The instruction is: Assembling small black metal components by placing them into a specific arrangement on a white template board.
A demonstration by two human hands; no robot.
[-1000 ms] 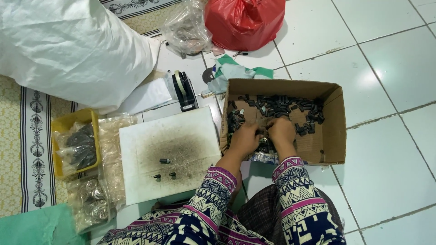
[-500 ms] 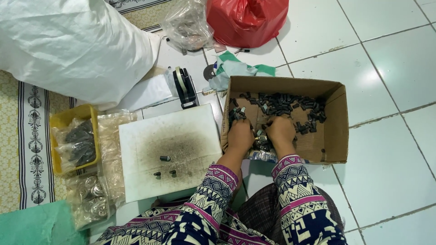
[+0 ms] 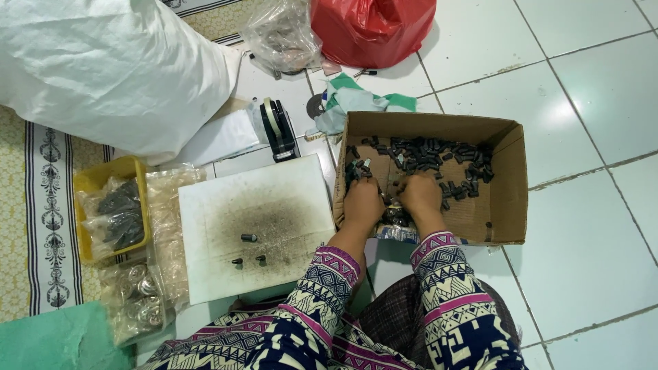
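Brown open cardboard box [image 3: 504,199] lies at two o'clock, strewn with small black cylindrical parts [image 3: 439,154]. Left hand [image 3: 363,203] and right hand [image 3: 419,195] sort there, fingers' closure untellable; picking demands pinching single pieces.

Head camera looks straight down, close above the cardboard box [image 3: 504,199].

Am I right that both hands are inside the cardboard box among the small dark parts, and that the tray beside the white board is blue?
Not quite: the tray is yellow, as the head view shows. The rest holds: the left hand and right hand are inside the cardboard box among the small dark parts, beside the white board.
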